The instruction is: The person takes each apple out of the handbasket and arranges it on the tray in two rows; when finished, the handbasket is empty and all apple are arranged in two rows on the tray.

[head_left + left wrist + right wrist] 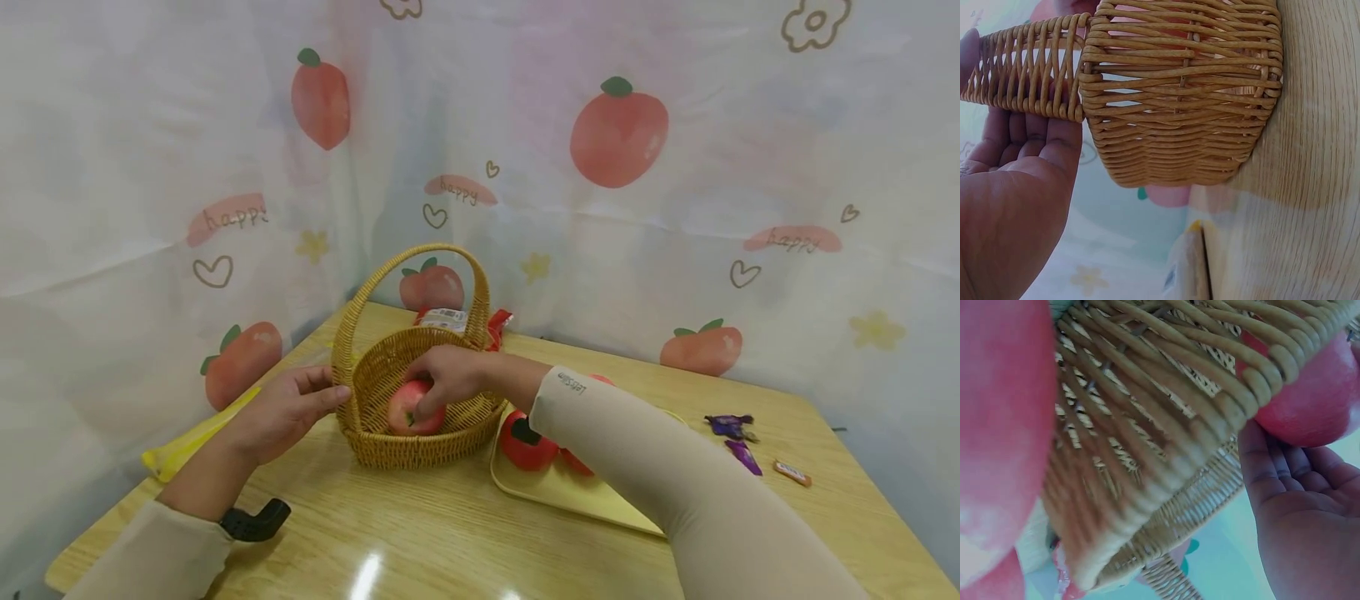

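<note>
A wicker basket (420, 452) with a tall arched handle stands on the table. My left hand (288, 412) holds the lower left part of that handle; in the left wrist view the fingers pass behind the woven strip and the thumb lies at its other side. Inside the basket's opening, my right hand (453, 373) grips a red apple (405, 407) from above, thumb on the near side. The right wrist view shows the apple (1319, 403) against the fingers, partly behind the basket rim (1210, 434).
Right of the basket, a pale yellow tray (570, 502) bears red apples (528, 446), partly hidden by my right sleeve. Purple-wrapped sweets (729, 427) and a small orange bar (792, 472) lie farther right. A red-and-white packet (444, 318) sits behind the basket, a yellow package (198, 433) at left.
</note>
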Available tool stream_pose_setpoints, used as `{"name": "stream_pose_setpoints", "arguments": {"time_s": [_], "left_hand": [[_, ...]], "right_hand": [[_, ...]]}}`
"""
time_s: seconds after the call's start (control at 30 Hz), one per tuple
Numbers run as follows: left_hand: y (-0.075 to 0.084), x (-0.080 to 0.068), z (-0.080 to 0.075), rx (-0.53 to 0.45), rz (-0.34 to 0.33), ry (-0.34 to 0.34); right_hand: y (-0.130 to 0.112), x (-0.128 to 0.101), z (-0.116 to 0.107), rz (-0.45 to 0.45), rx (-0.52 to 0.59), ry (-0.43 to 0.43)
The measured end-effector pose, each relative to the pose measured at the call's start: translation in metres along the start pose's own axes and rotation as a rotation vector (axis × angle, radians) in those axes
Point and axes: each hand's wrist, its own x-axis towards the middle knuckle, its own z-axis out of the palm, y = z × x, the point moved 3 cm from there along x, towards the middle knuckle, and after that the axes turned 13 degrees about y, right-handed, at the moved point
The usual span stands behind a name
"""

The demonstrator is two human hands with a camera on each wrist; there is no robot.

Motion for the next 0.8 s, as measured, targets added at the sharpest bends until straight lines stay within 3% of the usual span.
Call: {"name": "stream_pose_setpoints", "arguments": {"time_s": [0.4,0.8], "left_hand": [[-0.001,-0.001,0.0,-0.012,-0.004,-0.024],[-0.003,-0.002,-0.002,-0.01,-0.02,-0.023]], "right_hand": [[0.011,-0.032,-0.021,0.03,0.138,0.173],[0.015,-0.068,-0.031,0.063,0.238,0.264]]}}
